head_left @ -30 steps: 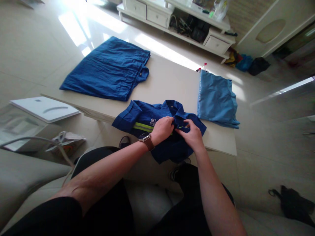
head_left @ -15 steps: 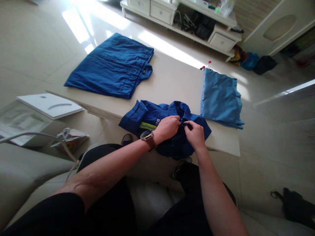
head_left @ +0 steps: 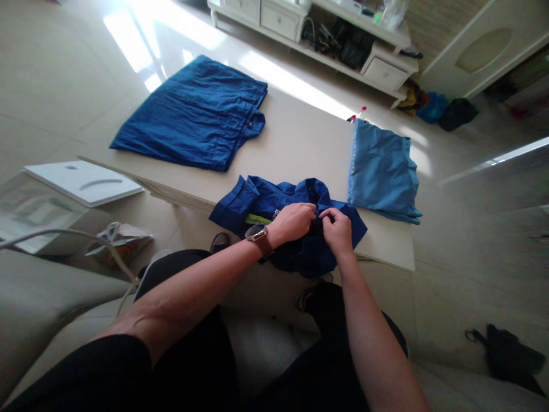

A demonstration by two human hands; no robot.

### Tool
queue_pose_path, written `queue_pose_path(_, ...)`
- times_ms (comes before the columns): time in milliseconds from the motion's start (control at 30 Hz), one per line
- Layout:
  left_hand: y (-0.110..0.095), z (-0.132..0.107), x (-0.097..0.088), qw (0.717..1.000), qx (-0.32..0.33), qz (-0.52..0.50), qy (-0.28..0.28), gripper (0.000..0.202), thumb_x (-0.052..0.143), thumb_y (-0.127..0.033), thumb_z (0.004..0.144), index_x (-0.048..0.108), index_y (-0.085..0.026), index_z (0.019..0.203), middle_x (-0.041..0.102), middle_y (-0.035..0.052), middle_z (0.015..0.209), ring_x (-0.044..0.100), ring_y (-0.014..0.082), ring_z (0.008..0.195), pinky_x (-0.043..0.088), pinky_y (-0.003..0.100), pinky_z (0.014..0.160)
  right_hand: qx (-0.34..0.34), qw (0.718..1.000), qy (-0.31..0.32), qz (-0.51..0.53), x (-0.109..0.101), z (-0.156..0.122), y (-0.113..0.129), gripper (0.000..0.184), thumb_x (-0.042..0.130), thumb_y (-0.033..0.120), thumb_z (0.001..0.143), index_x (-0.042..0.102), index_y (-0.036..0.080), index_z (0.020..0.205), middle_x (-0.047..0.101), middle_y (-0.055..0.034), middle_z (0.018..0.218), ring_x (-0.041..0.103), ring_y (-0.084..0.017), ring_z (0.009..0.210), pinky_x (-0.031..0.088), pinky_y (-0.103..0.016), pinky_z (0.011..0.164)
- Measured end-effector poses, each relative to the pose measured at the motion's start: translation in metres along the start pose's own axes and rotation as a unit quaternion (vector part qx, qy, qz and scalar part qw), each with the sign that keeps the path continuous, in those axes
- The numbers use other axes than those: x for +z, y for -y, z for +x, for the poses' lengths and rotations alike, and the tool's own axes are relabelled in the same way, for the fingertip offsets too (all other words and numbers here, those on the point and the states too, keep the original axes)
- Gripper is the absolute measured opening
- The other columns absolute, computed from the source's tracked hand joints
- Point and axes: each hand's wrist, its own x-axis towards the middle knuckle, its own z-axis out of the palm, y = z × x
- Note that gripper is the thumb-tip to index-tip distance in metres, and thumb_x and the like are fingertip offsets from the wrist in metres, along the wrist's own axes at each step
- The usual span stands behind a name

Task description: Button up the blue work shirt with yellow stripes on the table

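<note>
A dark blue work jacket with a yellow-green reflective stripe lies crumpled at the near edge of the beige table, partly hanging over it. My left hand, with a brown-strapped watch on the wrist, pinches the jacket's fabric near its front. My right hand is closed on the same fabric, fingertips meeting the left hand's. What sits between the fingertips is too small to make out.
Folded dark blue trousers lie at the table's far left. A light blue folded garment lies at the right end. A white box stands left of the table, a white cabinet beyond, a black bag on the floor.
Both hands have drawn closer together on the jacket. The fabric has bunched up, hiding more of the reflective stripe.
</note>
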Motion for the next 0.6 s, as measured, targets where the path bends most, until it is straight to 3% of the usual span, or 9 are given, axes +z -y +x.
queue_pose_path(100,0.002,-0.001,-0.002,1.0,0.015,0.002,0.013,0.029,0.048,-0.01,0.087,0.075,-0.02,0.086,0.074,0.0076,0.102,0.069,0.0204,0.09,0.052,0.029,0.081,-0.014,1.0,-0.006,0.022,0.003,-0.002,0.0,0.021,0.049,0.024,0.079,0.069,0.019,0.083,0.071,-0.0059,0.085,0.062,-0.021,0.077,0.047,-0.032,0.079)
queue_pose_path(267,0.003,-0.004,-0.002,0.998,0.036,0.018,0.053,0.03,0.049,-0.01,0.087,0.077,-0.02,0.091,0.075,0.0083,0.106,0.071,0.0213,0.093,0.054,0.03,0.082,-0.045,0.998,-0.034,0.027,0.009,-0.002,0.003,0.015,0.05,0.024,0.079,0.065,0.021,0.077,0.07,-0.0066,0.088,0.063,-0.022,0.086,0.049,-0.033,0.085)
queue_pose_path(400,0.003,-0.006,-0.001,0.994,0.07,0.003,0.09,0.032,0.051,-0.01,0.085,0.078,-0.023,0.096,0.076,0.0048,0.107,0.071,0.0205,0.098,0.053,0.028,0.086,-0.007,0.999,-0.039,0.036,0.011,0.002,-0.001,0.018,0.052,0.025,0.077,0.068,0.02,0.082,0.071,-0.0074,0.089,0.064,-0.022,0.087,0.05,-0.034,0.086)
queue_pose_path(500,0.01,-0.005,-0.005,0.993,0.052,-0.009,0.103,0.029,0.057,-0.016,0.085,0.078,-0.026,0.102,0.076,0.0026,0.108,0.07,0.0198,0.098,0.052,0.027,0.084,0.027,0.998,-0.03,0.039,0.006,0.005,-0.006,0.018,0.054,0.027,0.075,0.069,0.019,0.082,0.071,-0.0066,0.085,0.064,-0.022,0.084,0.05,-0.035,0.085)
queue_pose_path(600,0.031,-0.002,-0.013,0.987,0.008,-0.022,0.156,0.023,0.067,-0.031,0.085,0.077,-0.024,0.105,0.076,0.0043,0.101,0.069,0.0208,0.092,0.052,0.028,0.081,0.032,0.999,0.003,0.028,-0.003,0.006,-0.012,0.016,0.057,0.029,0.075,0.069,0.019,0.08,0.068,-0.0049,0.082,0.062,-0.021,0.083,0.051,-0.036,0.084)
